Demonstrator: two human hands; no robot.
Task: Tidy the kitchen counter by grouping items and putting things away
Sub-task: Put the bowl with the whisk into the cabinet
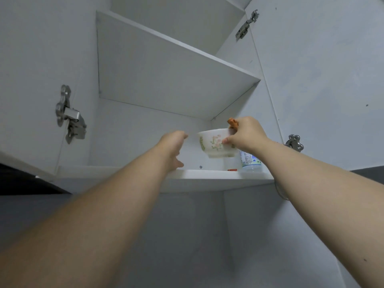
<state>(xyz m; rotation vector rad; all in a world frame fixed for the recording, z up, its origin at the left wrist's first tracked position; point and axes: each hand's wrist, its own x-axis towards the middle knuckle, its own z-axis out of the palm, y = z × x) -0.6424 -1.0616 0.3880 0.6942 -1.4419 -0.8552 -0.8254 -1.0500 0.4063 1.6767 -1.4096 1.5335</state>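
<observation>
The right hand (245,135) is gripping the bowl (214,144) by its rim over the lowest shelf (207,176); whether the bowl is touching it is unclear. The left hand (173,146) is hovering just beside the bowl, fingers loose, holding nothing.

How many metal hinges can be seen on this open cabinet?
3. The left hinge is on the left side, the upper right hinge is near the top of the picture, and the lower right hinge is further down that side. More may be out of view.
</observation>
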